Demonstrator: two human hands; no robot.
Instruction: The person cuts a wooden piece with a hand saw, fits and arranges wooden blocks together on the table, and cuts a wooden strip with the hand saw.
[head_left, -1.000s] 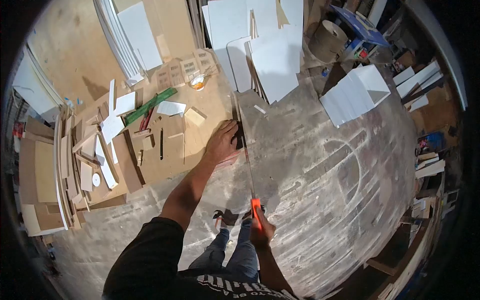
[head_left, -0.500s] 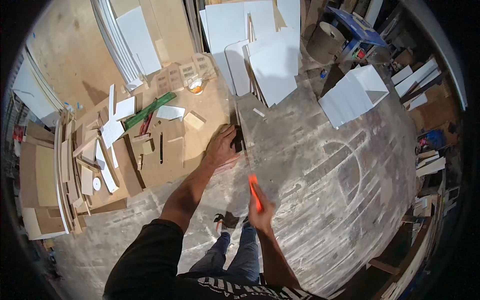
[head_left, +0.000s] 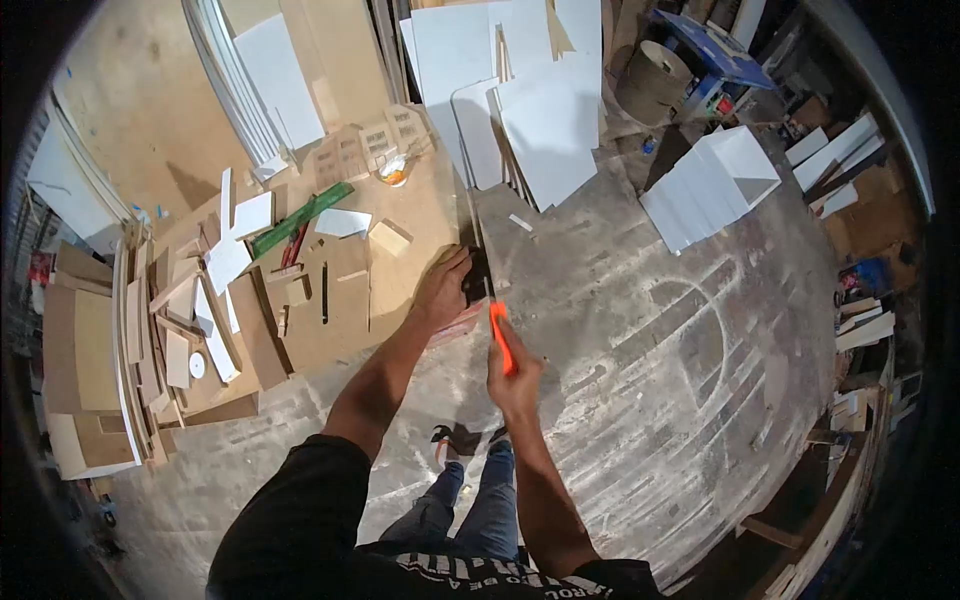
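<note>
Orange is the handle of the saw (head_left: 502, 340), which the right hand (head_left: 516, 378) holds in closed fingers; its blade points toward twelve o'clock, along the tabletop (head_left: 345, 325) edge. At eleven o'clock from this hand, the left hand (head_left: 443, 287) rests by the edge; how wide it opens, one cannot tell.

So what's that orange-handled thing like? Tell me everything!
It looks like a saw: bright orange handle, perhaps plastic, and a thin, metal-looking blade. The right grip wraps the handle. The blade points away from the person, beside the left grip, at the table's edge. Its teeth are too small to see.
</note>
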